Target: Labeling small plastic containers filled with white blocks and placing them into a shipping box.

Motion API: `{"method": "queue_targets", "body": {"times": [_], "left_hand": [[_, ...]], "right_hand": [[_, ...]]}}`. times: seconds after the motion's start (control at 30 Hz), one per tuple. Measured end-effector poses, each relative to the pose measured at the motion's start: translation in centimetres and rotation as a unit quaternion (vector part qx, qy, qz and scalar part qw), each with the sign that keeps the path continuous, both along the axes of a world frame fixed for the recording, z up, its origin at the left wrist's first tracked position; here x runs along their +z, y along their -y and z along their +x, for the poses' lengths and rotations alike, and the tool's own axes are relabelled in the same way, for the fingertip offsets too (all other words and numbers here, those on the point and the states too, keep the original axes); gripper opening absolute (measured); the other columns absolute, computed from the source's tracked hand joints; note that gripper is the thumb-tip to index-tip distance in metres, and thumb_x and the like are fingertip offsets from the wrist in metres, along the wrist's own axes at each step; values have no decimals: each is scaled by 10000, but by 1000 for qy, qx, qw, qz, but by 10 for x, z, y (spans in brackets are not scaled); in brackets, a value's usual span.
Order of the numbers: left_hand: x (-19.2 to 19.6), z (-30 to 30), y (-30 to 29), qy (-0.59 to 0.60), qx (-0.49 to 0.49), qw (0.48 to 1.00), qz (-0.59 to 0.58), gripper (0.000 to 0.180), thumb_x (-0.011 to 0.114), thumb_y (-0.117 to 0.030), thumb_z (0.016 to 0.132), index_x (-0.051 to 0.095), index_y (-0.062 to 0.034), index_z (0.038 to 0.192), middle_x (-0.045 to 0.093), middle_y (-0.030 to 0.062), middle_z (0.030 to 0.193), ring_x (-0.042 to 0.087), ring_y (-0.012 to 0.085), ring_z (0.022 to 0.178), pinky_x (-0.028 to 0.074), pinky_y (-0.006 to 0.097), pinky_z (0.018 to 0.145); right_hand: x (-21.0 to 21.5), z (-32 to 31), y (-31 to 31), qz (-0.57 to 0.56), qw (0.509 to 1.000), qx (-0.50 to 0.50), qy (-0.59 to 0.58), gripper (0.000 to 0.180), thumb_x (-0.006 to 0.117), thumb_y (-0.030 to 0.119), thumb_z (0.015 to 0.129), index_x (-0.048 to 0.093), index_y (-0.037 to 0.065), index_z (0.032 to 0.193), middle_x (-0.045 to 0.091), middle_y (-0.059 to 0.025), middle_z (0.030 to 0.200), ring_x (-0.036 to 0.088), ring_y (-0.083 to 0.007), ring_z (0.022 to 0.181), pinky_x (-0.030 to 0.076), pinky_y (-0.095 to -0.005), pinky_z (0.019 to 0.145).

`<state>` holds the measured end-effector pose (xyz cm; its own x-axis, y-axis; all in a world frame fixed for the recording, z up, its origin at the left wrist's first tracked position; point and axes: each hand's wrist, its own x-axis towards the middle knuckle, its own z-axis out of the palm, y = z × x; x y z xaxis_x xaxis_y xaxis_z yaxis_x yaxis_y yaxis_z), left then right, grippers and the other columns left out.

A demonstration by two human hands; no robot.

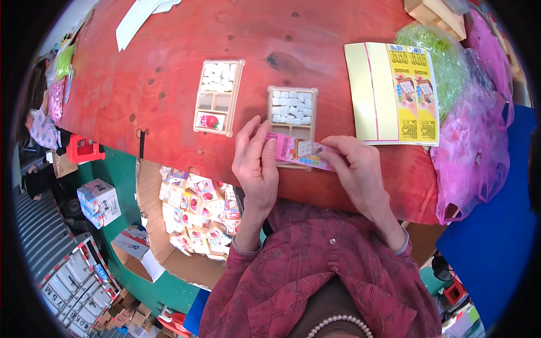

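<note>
My left hand point(256, 163) and my right hand point(358, 169) both grip a small pink printed packet point(296, 151) at the near edge of the red table point(169, 84). The packet lies over the near end of a clear plastic tray point(292, 112) filled with white pieces in its far compartment. A second clear tray point(218, 96) sits to the left, with white pieces at its far end and a strawberry-printed card at its near end. Neither hand touches that second tray.
A stack of yellow printed card sheets point(394, 93) lies to the right, beside green point(442, 62) and pink point(473, 146) plastic bags. White paper point(138, 19) lies at the far left. A cardboard box of small printed packets point(194, 208) stands below the table edge.
</note>
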<state>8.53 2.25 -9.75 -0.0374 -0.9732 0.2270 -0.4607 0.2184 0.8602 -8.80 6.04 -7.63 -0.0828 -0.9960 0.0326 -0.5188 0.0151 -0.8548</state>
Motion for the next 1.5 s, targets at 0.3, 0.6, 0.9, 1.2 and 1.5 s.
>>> {"method": "queue_targets", "body": {"times": [0.3, 0.6, 0.9, 1.2, 1.5], "left_hand": [[-3, 9, 0, -137, 55, 987, 67, 219, 617, -56, 866, 620, 77, 1039, 580, 65, 828, 554, 118, 795, 450, 255, 756], [-6, 7, 0, -127, 65, 984, 104, 284, 667, -18, 812, 608, 84, 1070, 567, 39, 773, 544, 89, 735, 451, 241, 697], [-8, 6, 10, 29, 44, 997, 57, 350, 701, -46, 775, 595, 94, 1078, 594, 108, 765, 584, 153, 675, 465, 285, 620], [-6, 0, 16, 67, 44, 995, 54, 355, 717, -69, 758, 610, 70, 1067, 599, 123, 773, 597, 191, 674, 471, 308, 624], [-3, 4, -3, 45, 66, 994, 80, 352, 698, -20, 768, 593, 87, 1086, 609, 120, 802, 599, 183, 687, 485, 304, 639]], "right_hand": [[19, -4, 16, 120, 985, -34, 121, 120, 669, 30, 801, 623, -41, 886, 654, -70, 741, 616, -93, 693, 504, -230, 630], [6, -2, 20, 112, 987, -62, 94, 128, 688, 50, 791, 617, -29, 861, 652, -62, 727, 612, -83, 687, 496, -227, 622], [-3, 0, 28, 125, 987, -74, 75, 128, 689, 60, 792, 614, -33, 840, 645, -61, 697, 600, -75, 662, 480, -226, 596], [-7, -2, 27, 104, 992, -72, 24, 149, 686, 91, 797, 611, -32, 833, 631, -96, 680, 586, -102, 625, 470, -259, 563], [-12, 0, 20, 74, 997, 1, 22, 189, 616, 168, 839, 550, -5, 798, 584, -192, 685, 608, -342, 664, 453, -406, 569]]}}
